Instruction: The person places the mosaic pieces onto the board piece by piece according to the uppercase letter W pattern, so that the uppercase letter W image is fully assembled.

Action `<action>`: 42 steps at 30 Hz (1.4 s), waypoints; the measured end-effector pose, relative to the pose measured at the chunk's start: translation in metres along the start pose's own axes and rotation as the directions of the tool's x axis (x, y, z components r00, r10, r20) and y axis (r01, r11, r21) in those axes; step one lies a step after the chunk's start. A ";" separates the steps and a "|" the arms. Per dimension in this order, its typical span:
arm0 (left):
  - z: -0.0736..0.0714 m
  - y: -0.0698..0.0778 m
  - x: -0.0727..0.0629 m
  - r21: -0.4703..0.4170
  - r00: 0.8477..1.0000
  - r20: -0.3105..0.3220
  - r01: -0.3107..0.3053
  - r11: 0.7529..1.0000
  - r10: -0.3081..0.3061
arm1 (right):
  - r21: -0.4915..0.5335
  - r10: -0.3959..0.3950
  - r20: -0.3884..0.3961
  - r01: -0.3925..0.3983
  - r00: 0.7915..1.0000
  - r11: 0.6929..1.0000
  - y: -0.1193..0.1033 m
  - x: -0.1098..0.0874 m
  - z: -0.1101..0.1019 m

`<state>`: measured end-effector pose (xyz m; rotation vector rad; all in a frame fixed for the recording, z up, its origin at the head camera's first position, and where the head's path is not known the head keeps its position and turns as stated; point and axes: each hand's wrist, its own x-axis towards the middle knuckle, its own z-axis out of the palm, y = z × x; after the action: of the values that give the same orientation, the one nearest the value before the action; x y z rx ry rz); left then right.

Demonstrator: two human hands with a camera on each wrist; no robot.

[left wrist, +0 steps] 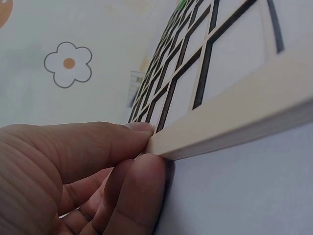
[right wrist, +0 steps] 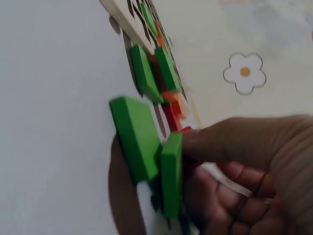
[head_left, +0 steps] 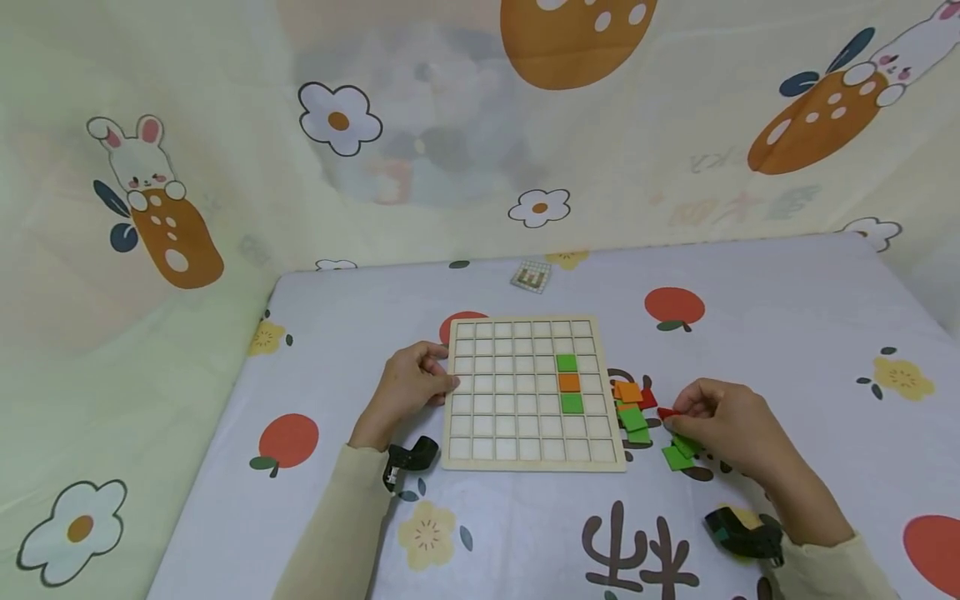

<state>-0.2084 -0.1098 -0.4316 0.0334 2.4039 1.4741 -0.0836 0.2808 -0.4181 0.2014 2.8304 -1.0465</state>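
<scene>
A pale wooden grid board [head_left: 506,467] lies flat on the table, with two green tiles [head_left: 567,363] and an orange tile [head_left: 569,382] in one column. My left hand [head_left: 408,383] pinches the board's left edge between thumb and fingers, as the left wrist view also shows. Right of the board, my right hand [head_left: 723,421] pinches a red tile [head_left: 667,412] between thumb and fingers. Close by that hand lie loose green tiles [right wrist: 134,139]. Another cluster of green, orange [head_left: 627,392] and red tiles sits between the board and my right hand.
A small gridded card [head_left: 531,276] with a pattern lies behind the board. The tablecloth [head_left: 337,533] has printed fruit and flowers, and a patterned cloth wall [head_left: 450,167] rises at the back. Black devices [head_left: 742,533] are strapped on both wrists.
</scene>
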 end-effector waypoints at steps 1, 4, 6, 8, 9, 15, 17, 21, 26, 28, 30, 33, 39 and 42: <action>0.000 0.000 0.000 -0.002 1.000 0.000 0.004 1.000 -0.004 | 0.016 -0.014 -0.012 0.014 1.000 1.000 0.001 0.000 0.000; 0.000 0.000 -0.001 0.000 1.000 0.001 0.003 1.000 -0.003 | 0.069 -0.039 -0.036 0.042 0.999 0.997 0.004 0.001 0.000; 0.000 0.000 -0.001 0.005 1.000 0.001 -0.001 1.000 0.001 | 0.120 -0.045 -0.030 0.048 0.999 0.992 0.006 0.001 -0.001; 0.000 0.001 -0.001 0.013 1.000 -0.001 -0.005 1.000 0.005 | 0.182 -0.040 -0.013 0.042 0.999 0.982 0.006 0.000 -0.003; 0.000 0.001 -0.001 0.014 1.000 -0.002 -0.006 1.000 0.006 | 0.211 -0.034 -0.007 0.035 0.999 0.977 0.006 0.000 -0.004; 0.000 -0.001 0.000 0.014 1.000 -0.007 -0.014 1.000 0.014 | 0.286 -0.007 -0.015 0.011 1.000 0.958 0.007 -0.002 -0.006; 0.000 -0.001 0.000 0.014 1.000 -0.009 -0.013 1.000 0.014 | 0.313 -0.007 -0.009 0.009 1.000 0.950 0.007 -0.001 -0.006; 0.000 -0.002 0.000 0.008 1.000 -0.013 -0.007 1.000 0.007 | 0.344 -0.016 0.026 0.006 1.000 0.939 0.006 -0.001 -0.005; 0.001 -0.001 0.001 -0.005 1.000 -0.005 -0.012 1.000 0.012 | 0.372 -0.009 0.053 -0.011 0.999 0.928 0.004 -0.003 -0.007; 0.001 -0.001 0.002 -0.001 1.000 -0.003 -0.019 1.000 0.019 | 0.410 -0.012 0.050 -0.010 0.999 0.912 0.005 -0.003 -0.007; 0.001 -0.001 0.002 0.005 1.000 -0.004 -0.022 1.000 0.022 | 0.435 -0.023 0.045 0.001 0.999 0.900 0.006 -0.003 -0.008; 0.001 -0.001 0.002 0.014 1.000 -0.003 -0.021 1.000 0.021 | 0.468 -0.034 0.050 0.006 0.998 0.884 0.007 -0.003 -0.008; -0.001 -0.001 0.001 0.005 1.000 -0.001 -0.013 1.000 0.013 | 0.523 -0.016 0.074 -0.025 0.997 0.852 0.008 -0.001 -0.008; -0.001 -0.002 0.000 0.006 1.000 -0.005 -0.009 1.000 0.009 | 0.498 -0.011 0.059 -0.020 0.998 0.867 0.007 -0.001 -0.007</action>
<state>-0.2088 -0.1114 -0.4326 0.0420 2.4150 1.4727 -0.0819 0.2903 -0.4170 0.2135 2.4433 -1.7358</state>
